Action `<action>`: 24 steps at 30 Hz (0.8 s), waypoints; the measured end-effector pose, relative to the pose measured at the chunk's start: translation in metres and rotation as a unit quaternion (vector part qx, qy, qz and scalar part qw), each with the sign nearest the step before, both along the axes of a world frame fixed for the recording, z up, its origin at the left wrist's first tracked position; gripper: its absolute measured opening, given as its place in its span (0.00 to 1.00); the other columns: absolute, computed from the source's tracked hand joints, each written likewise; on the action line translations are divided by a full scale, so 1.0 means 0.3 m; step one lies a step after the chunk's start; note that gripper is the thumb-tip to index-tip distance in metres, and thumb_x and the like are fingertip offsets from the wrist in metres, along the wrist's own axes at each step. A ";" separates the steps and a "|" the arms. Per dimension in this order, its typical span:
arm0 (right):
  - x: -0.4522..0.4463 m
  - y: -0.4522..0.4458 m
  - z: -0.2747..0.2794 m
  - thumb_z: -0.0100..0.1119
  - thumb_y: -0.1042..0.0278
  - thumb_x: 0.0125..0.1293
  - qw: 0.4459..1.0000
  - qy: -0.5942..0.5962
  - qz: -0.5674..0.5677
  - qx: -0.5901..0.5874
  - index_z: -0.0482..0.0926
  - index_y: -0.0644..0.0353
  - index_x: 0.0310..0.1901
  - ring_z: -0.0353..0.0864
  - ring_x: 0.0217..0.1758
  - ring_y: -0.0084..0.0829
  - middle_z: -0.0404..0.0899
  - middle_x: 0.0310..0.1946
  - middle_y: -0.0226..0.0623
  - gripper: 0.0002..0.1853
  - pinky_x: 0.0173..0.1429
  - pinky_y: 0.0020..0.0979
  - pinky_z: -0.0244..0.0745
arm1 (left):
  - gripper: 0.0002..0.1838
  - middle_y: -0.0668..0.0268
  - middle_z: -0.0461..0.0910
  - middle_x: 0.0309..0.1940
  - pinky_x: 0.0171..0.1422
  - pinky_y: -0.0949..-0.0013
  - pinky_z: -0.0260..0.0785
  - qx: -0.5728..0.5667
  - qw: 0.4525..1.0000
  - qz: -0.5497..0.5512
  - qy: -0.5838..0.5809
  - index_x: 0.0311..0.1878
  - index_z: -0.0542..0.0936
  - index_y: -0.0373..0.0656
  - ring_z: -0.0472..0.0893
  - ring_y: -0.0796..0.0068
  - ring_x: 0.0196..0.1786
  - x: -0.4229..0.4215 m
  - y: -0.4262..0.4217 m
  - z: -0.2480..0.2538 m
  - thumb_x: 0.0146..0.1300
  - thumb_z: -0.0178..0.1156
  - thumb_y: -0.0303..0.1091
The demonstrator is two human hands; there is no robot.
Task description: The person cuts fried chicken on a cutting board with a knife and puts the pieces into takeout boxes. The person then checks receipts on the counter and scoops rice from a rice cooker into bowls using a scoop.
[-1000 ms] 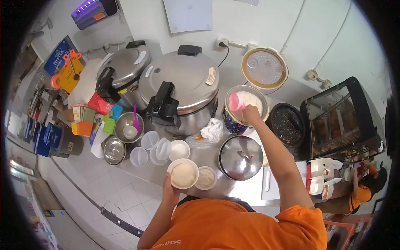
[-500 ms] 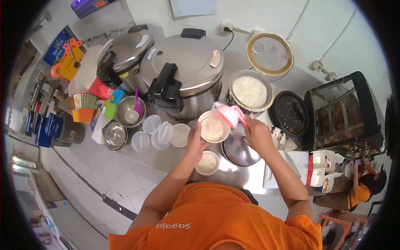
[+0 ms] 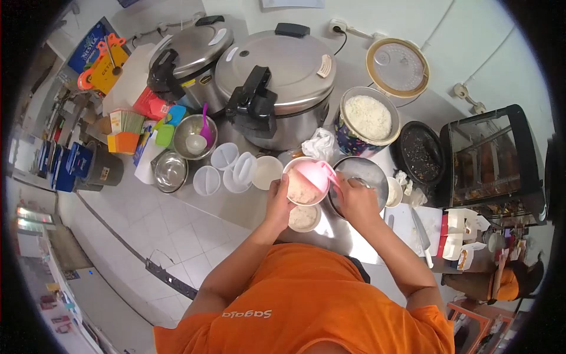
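A white paper bowl (image 3: 292,197) with rice in it is gripped at its left side by my left hand (image 3: 278,205). My right hand (image 3: 357,202) is closed around the handle of a pink rice scoop (image 3: 312,173), whose cup lies inside the bowl against the rice. Just below, a second bowl of rice (image 3: 305,219) stands on the counter, partly covered by the held one. Under and behind my right hand is a wide metal bowl (image 3: 372,170). A patterned tub (image 3: 348,138) filled with white rice (image 3: 367,118) stands beyond it.
Two large steel cookers (image 3: 277,71) stand at the back. Clear plastic cups (image 3: 225,157), a metal bowl with a purple spoon (image 3: 206,131) and an empty paper bowl (image 3: 267,173) sit left. A knife (image 3: 421,231) lies right, near a glass cabinet (image 3: 492,159). Another person (image 3: 508,283) stands far right.
The pink scoop has come down from the bowl's upper right edge into the bowl. My right hand has lowered with it. The view has shifted, and the knife now shows.
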State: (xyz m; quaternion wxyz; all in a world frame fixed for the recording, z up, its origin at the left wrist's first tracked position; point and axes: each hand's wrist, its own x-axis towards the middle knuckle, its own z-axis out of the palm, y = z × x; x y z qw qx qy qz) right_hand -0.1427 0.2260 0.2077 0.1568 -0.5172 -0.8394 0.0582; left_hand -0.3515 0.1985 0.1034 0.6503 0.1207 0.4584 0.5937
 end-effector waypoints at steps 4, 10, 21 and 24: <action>-0.007 0.011 -0.021 0.62 0.68 0.65 0.997 0.074 0.005 0.029 0.80 0.62 0.53 0.84 0.27 0.48 0.82 0.29 0.48 0.16 0.30 0.45 0.78 | 0.30 0.56 0.74 0.59 0.62 0.57 0.77 -0.003 1.000 0.018 -0.016 0.62 0.66 0.36 0.79 0.66 0.61 -0.101 -0.087 -0.028 0.75 0.54 0.55; 0.023 -0.014 -0.010 0.61 0.73 0.64 0.974 0.187 -0.100 -0.084 0.82 0.64 0.50 0.84 0.28 0.48 0.82 0.25 0.49 0.14 0.34 0.42 0.76 | 0.30 0.58 0.83 0.50 0.55 0.63 0.79 -0.174 0.969 0.082 0.153 0.59 0.77 0.34 0.85 0.66 0.50 -0.358 -0.345 -0.171 0.76 0.49 0.56; 0.089 -0.003 -0.098 0.55 0.70 0.71 0.965 0.217 -0.143 -0.039 0.82 0.62 0.51 0.82 0.25 0.45 0.81 0.24 0.47 0.12 0.31 0.40 0.72 | 0.30 0.50 0.84 0.39 0.52 0.45 0.69 -0.125 0.727 0.046 0.674 0.42 0.84 0.36 0.82 0.46 0.44 -0.255 -0.118 -0.400 0.68 0.55 0.60; 0.208 0.067 -0.126 0.56 0.66 0.74 0.956 0.200 -0.211 -0.042 0.79 0.61 0.59 0.79 0.24 0.30 0.79 0.23 0.40 0.16 0.32 0.32 0.73 | 0.34 0.49 0.84 0.47 0.57 0.44 0.69 -0.217 0.754 -0.109 0.611 0.47 0.84 0.37 0.81 0.44 0.52 -0.304 0.034 -0.339 0.65 0.54 0.64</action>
